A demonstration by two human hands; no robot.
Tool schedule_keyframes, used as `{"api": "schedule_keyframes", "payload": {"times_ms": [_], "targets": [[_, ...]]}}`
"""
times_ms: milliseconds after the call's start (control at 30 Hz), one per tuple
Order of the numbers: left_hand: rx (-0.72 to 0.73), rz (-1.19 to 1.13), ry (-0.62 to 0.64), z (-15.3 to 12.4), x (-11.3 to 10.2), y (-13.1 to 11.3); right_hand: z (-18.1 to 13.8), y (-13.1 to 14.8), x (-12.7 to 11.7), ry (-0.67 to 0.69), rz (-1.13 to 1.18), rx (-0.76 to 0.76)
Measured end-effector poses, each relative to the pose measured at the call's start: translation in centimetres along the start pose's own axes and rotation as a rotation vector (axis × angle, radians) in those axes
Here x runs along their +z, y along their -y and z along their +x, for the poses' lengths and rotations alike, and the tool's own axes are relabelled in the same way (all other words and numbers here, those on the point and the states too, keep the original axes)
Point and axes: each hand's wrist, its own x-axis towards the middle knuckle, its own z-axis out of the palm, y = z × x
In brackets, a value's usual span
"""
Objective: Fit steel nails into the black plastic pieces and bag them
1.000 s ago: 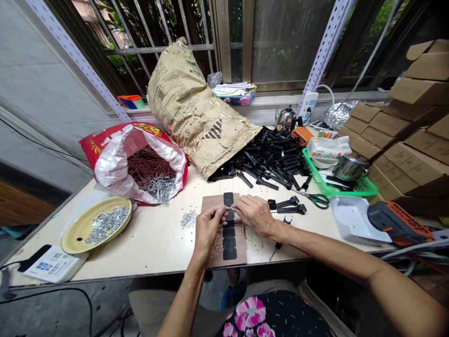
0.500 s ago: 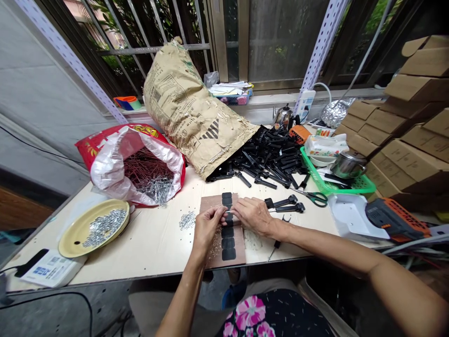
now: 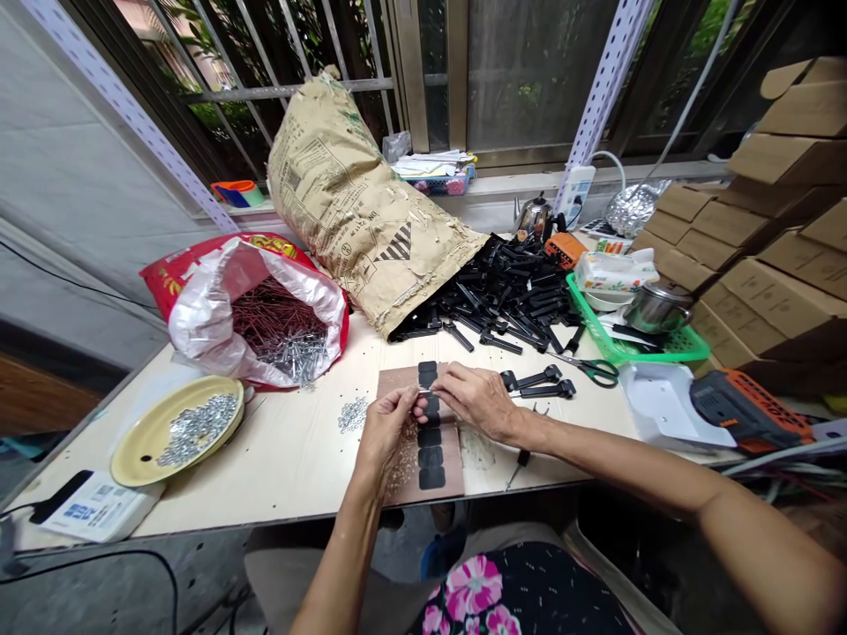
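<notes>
Over the brown board point(image 3: 453, 454) my two hands meet at the fingertips. My left hand point(image 3: 395, 422) is closed in a pinch on a thin, pale metal pin point(image 3: 424, 392); its exact kind is too small to make out. The fingers of my right hand point(image 3: 475, 399) are closed at the pin's other end. Beneath them, a column of black rounded squares point(image 3: 430, 457) runs down the board. Left of the board lies a small heap of silvery metal pieces point(image 3: 353, 414). A thin-shafted tool with a black handle point(image 3: 523, 459) lies below my right wrist.
At left stand a yellow dish point(image 3: 136, 450) of metal bits and a red bag point(image 3: 162, 287) of long screws. Black plastic parts point(image 3: 509, 295) spill from a paper sack point(image 3: 344, 203). Scissors point(image 3: 599, 374), a green basket point(image 3: 605, 344) and an orange-black power tool point(image 3: 747, 410) lie right.
My right hand has shifted slightly left and up, and the thin pin between the fingertips shows a little more. The hands stay over the board.
</notes>
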Motion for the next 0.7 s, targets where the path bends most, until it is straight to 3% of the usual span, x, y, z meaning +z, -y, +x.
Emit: {"api": "schedule_keyframes", "payload": {"times_ms": [300, 433, 700], "targets": [[0.129, 0.088, -0.036, 0.3, -0.6, 1.2, -0.2, 0.2, 0.6, -0.023, -0.081, -0.075], [0.183, 0.193, -0.066, 0.0, -0.5, 1.1, -0.3, 0.1, 0.8, -0.026, -0.063, -0.040], [0.179, 0.272, -0.063, -0.1, -0.4, 0.8, -0.4, -0.1, 0.8, -0.002, -0.080, -0.070]]}}
